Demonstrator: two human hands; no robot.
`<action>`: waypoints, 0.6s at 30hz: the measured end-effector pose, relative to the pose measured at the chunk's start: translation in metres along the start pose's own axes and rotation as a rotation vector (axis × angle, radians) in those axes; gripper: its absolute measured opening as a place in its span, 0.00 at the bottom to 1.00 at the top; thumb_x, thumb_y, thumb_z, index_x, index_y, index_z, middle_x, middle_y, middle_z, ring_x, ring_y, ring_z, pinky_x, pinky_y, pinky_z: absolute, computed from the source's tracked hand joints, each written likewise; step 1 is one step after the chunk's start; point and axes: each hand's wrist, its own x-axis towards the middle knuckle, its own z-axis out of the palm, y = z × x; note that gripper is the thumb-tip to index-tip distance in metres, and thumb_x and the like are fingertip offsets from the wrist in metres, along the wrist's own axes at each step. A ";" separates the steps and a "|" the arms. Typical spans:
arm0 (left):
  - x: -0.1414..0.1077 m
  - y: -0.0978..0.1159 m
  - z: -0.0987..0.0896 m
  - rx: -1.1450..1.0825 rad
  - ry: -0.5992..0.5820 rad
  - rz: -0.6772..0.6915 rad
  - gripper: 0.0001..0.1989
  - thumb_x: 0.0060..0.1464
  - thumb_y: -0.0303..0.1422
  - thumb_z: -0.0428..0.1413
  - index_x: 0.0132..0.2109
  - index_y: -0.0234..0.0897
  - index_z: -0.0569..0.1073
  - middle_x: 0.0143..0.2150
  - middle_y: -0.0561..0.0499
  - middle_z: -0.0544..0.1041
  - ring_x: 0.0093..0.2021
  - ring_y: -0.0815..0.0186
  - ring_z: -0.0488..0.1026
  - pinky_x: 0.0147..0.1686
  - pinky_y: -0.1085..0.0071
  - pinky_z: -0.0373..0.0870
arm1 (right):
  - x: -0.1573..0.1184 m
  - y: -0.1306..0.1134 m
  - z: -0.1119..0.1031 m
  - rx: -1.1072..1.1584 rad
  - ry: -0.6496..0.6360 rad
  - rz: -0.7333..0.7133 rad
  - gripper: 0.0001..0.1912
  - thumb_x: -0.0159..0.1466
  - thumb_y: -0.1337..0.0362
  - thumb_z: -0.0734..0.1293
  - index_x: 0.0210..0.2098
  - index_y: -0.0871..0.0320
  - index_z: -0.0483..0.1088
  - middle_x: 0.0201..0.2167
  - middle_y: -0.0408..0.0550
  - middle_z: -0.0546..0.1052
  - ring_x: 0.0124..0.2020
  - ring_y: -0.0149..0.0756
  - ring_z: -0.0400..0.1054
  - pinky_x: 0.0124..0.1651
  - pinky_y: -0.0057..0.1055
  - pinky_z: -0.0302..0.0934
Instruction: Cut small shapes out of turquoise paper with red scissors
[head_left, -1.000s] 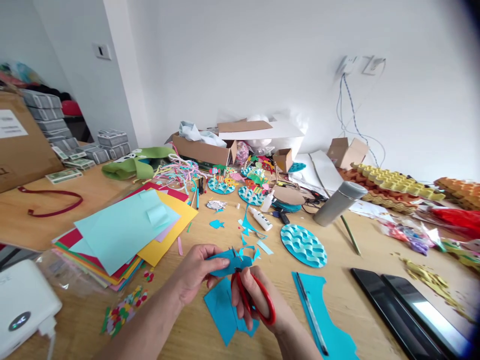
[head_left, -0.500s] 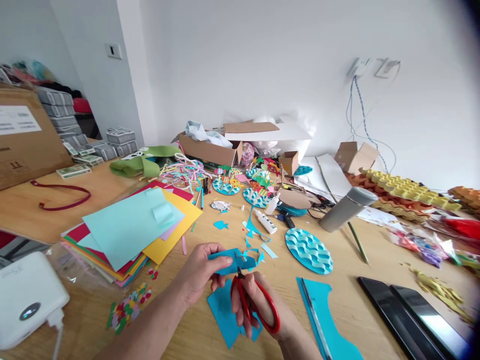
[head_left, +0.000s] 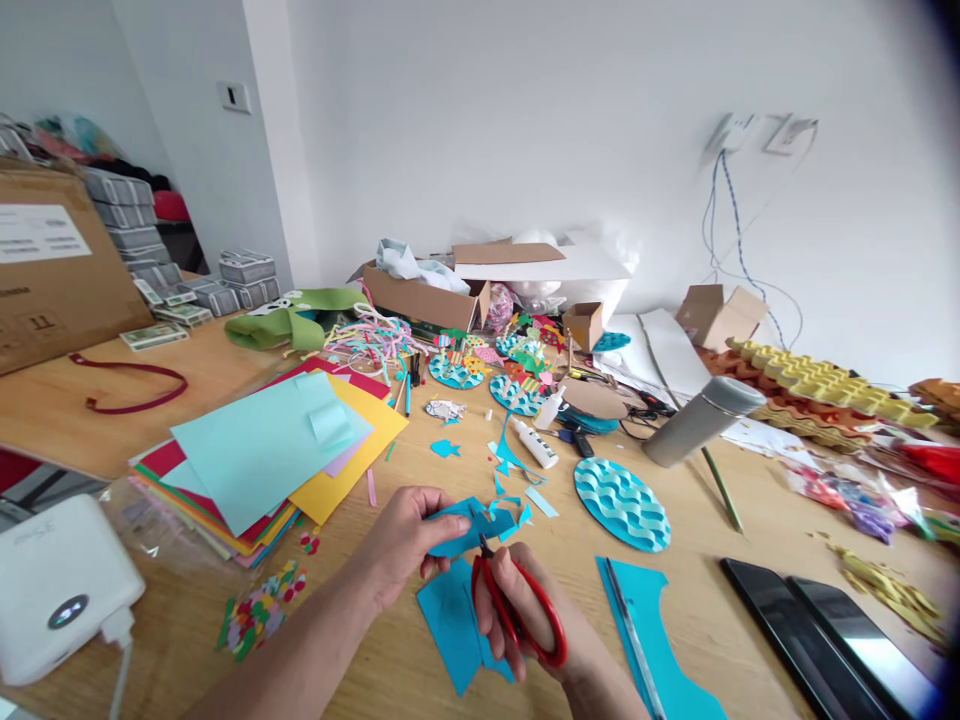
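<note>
Between thumb and fingers, my left hand (head_left: 409, 540) pinches a piece of blue paper (head_left: 448, 526) above the table. Red-handled scissors (head_left: 553, 625) are gripped in my right hand (head_left: 517, 610), their blades at the lower edge of that paper. A thin curled offcut (head_left: 517, 515) hangs at the paper's right side. Under my hands lies a larger blue sheet (head_left: 451, 630). A small blue fish cutout (head_left: 445, 449) rests beyond them. To the right are a wavy-patterned blue oval (head_left: 622, 503) and a blue sheet (head_left: 660, 650) with a pen (head_left: 631, 635) on it.
Stacked coloured paper (head_left: 262, 450) and a white device (head_left: 64, 590) sit at left. White glue bottles (head_left: 535, 443), a grey flask (head_left: 701, 422), black phones (head_left: 780, 630) and egg trays (head_left: 810, 390) are spread to the right. Open boxes (head_left: 420, 295) stand by the wall.
The view has shifted slightly. The paper and scissors are a little further right in the picture, and the paper is tilted somewhat more. Both hands keep their grips.
</note>
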 end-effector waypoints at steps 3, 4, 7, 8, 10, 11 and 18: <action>0.000 0.000 -0.001 0.012 -0.024 0.004 0.13 0.43 0.39 0.60 0.26 0.32 0.71 0.15 0.56 0.66 0.14 0.75 0.58 0.12 0.78 0.50 | 0.001 0.003 -0.001 0.004 -0.008 0.005 0.40 0.54 0.29 0.55 0.17 0.63 0.65 0.10 0.45 0.67 0.06 0.22 0.56 0.08 0.18 0.47; 0.001 0.000 -0.001 0.012 -0.029 0.003 0.13 0.43 0.39 0.60 0.26 0.32 0.71 0.15 0.56 0.66 0.14 0.75 0.58 0.12 0.78 0.50 | 0.001 0.003 -0.001 0.003 -0.010 0.009 0.40 0.54 0.29 0.55 0.17 0.63 0.66 0.10 0.45 0.67 0.06 0.22 0.56 0.08 0.18 0.47; 0.001 0.000 -0.001 0.004 -0.031 -0.010 0.13 0.42 0.39 0.60 0.27 0.32 0.71 0.15 0.56 0.66 0.14 0.75 0.58 0.12 0.78 0.50 | 0.000 0.002 -0.001 0.004 -0.012 0.029 0.40 0.53 0.29 0.55 0.17 0.63 0.66 0.10 0.44 0.67 0.06 0.22 0.55 0.08 0.18 0.47; 0.001 -0.001 -0.002 0.005 -0.031 -0.013 0.13 0.42 0.39 0.61 0.27 0.32 0.71 0.15 0.56 0.66 0.14 0.75 0.59 0.12 0.78 0.50 | 0.000 0.002 -0.001 0.002 -0.010 0.035 0.40 0.53 0.29 0.55 0.17 0.63 0.66 0.10 0.44 0.67 0.06 0.22 0.55 0.08 0.18 0.47; 0.001 -0.001 -0.002 0.006 -0.031 -0.015 0.13 0.42 0.39 0.61 0.27 0.32 0.71 0.15 0.56 0.66 0.14 0.75 0.59 0.12 0.78 0.50 | -0.001 0.000 0.000 -0.001 0.001 0.044 0.41 0.53 0.28 0.54 0.16 0.63 0.66 0.10 0.45 0.67 0.06 0.22 0.55 0.08 0.18 0.47; 0.001 -0.002 -0.002 0.004 -0.032 -0.015 0.13 0.41 0.39 0.61 0.27 0.32 0.71 0.15 0.56 0.66 0.14 0.75 0.59 0.12 0.78 0.50 | -0.001 -0.001 0.001 -0.004 0.006 0.048 0.41 0.53 0.28 0.54 0.16 0.63 0.66 0.10 0.45 0.67 0.06 0.21 0.55 0.08 0.18 0.47; 0.003 -0.002 -0.003 0.010 -0.023 -0.008 0.13 0.41 0.39 0.61 0.26 0.32 0.70 0.16 0.57 0.66 0.15 0.75 0.58 0.13 0.78 0.51 | 0.002 0.003 -0.001 -0.022 0.018 0.056 0.41 0.55 0.29 0.53 0.16 0.63 0.66 0.10 0.46 0.67 0.05 0.22 0.56 0.07 0.17 0.47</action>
